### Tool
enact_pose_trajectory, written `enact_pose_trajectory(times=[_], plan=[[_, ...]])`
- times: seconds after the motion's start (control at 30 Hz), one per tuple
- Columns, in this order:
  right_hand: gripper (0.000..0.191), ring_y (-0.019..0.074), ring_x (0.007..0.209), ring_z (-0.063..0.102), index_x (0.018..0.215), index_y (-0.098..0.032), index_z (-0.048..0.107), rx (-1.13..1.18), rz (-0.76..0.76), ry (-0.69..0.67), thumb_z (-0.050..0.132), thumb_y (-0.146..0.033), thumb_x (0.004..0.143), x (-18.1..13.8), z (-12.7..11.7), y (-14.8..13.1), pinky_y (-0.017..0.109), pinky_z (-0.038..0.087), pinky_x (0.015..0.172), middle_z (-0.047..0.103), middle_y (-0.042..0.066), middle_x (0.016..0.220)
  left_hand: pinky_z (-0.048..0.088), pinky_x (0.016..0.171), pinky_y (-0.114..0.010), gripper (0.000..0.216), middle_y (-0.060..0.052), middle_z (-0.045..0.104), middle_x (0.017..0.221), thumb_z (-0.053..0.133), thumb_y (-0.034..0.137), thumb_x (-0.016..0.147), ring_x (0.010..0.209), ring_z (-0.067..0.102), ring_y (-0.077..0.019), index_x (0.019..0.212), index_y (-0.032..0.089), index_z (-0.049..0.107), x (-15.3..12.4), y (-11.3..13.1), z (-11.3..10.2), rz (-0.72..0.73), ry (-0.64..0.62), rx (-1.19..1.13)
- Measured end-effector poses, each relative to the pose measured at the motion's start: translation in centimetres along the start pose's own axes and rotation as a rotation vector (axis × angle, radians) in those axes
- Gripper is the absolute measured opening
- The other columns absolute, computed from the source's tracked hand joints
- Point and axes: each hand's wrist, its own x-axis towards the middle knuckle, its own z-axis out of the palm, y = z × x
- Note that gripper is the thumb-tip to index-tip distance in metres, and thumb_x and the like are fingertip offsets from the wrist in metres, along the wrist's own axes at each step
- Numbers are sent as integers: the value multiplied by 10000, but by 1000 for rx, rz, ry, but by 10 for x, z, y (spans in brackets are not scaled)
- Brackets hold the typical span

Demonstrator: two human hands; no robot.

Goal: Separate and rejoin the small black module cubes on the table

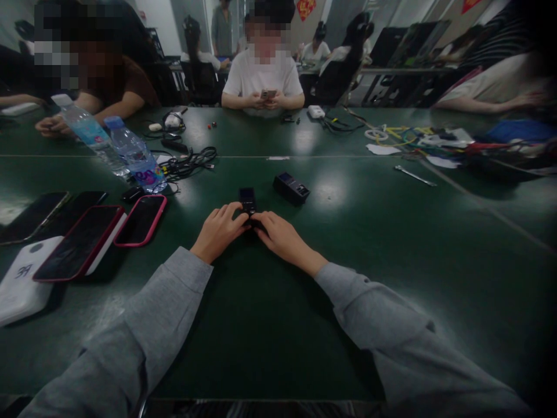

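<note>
A small black device [248, 200] lies on the dark green table [261, 325] in front of me. My left hand [219, 230] and my right hand [281, 235] meet at its near end, fingers curled and pinching it from both sides. A second small black device [291, 188] sits a little to the right and beyond, untouched. Grey sleeves cover both my forearms.
Phones [141, 220] and a white power bank [21, 284] lie at the left, with two water bottles [130, 152] and black cables [189, 162] behind. A metal tool [415, 176] and coloured clutter [435, 142] sit at the right. A person holding a phone [268, 93] sits opposite.
</note>
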Motion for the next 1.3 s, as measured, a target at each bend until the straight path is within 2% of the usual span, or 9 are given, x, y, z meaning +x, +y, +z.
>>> enact_pose_trajectory(times=[0.47, 0.77, 0.97, 1.3], plan=[[331, 247, 1002, 550, 1262, -182, 446, -19, 2, -5, 527, -131, 945, 1, 0, 1, 421, 498, 872, 566, 95, 1122, 520, 770, -363, 217, -121, 551, 1264, 595, 232, 913, 1034, 610, -254, 1112, 180, 527, 0, 2, 4, -50, -6, -91], [306, 251, 1013, 555, 1260, -194, 448, -10, 2, -12, 496, -148, 961, 1, 0, 1, 433, 493, 882, 572, 100, 1135, 582, 803, -352, 144, -112, 468, 1255, 510, 208, 953, 1014, 606, -197, 1090, 178, 478, -2, 1, 11, -67, 23, -302], [310, 253, 1006, 555, 1263, -183, 444, -17, -8, -30, 495, -148, 959, 1, -2, -1, 430, 495, 885, 567, 102, 1129, 593, 835, -374, 152, -112, 414, 1270, 510, 211, 949, 1024, 596, -197, 1093, 176, 472, -3, 1, 12, -78, 29, -338], [372, 271, 1028, 570, 1335, -174, 400, -1, -7, -19, 483, -191, 973, 0, -2, -1, 468, 514, 894, 559, 120, 1168, 575, 858, -380, 144, -106, 449, 1267, 525, 186, 938, 1045, 598, -193, 1081, 182, 506, -3, -1, 11, -144, 11, -419]])
